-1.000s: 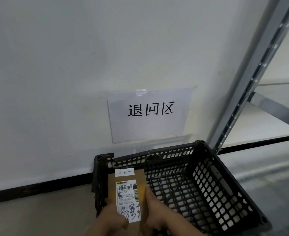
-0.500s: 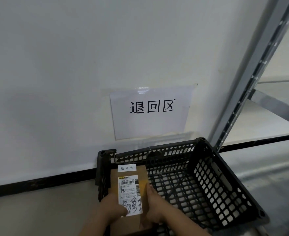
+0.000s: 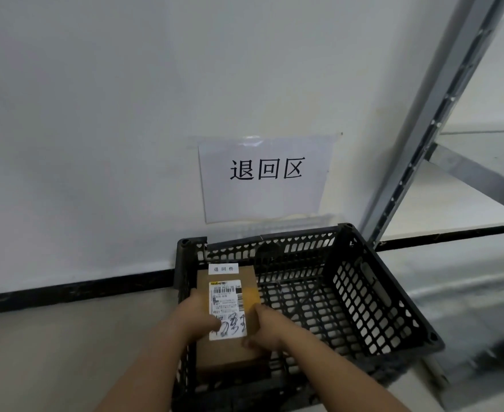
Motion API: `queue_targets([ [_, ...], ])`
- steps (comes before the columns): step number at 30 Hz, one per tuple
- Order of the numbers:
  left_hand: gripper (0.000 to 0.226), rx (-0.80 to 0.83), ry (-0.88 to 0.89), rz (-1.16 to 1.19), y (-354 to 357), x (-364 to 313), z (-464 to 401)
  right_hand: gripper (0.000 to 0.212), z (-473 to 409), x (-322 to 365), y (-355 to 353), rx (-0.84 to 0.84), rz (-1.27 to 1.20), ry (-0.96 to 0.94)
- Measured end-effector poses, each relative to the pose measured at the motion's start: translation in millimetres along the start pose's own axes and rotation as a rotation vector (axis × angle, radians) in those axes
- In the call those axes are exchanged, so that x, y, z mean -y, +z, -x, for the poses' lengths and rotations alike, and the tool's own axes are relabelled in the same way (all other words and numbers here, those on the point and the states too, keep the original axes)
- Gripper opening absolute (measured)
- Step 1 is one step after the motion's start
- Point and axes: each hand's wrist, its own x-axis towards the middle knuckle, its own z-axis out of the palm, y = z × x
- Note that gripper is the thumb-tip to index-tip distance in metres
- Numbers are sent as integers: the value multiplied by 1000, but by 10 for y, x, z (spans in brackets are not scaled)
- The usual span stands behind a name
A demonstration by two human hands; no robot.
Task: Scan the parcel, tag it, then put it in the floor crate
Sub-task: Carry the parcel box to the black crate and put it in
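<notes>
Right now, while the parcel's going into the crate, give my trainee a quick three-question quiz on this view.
1. True or false: the parcel is held by one hand only.
2. Which side of the black crate is the parcel in? A) its left side B) its right side C) outside it
3. Fill in: the small white tag sits at the parcel's ___ edge, toward the wall.

Key:
1. False: the left hand and the right hand both grip it, one on each side.
2. A
3. far; the shipping label lies nearer, at mid-top.
</notes>
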Motion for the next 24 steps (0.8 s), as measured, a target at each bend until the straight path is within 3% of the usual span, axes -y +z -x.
queue_targets([
  [4,59,-31,5,-35,-45,-42,90,68,79,24,-21,11,6,-1],
  [8,73,-35,-10,-7,-94,-39,161,64,150,37,-42,40,-5,0],
  [13,48,-66,69,-13,-119,-120,239,57,236,77,-88,38,24,-23],
  [17,53,-148,146,-31,-232,-255,311,41,352,235,-326,-88,54,-104],
  [24,50,-247,273,-186,-580,-651,520,40,538,739,-890,-256,104,-267],
])
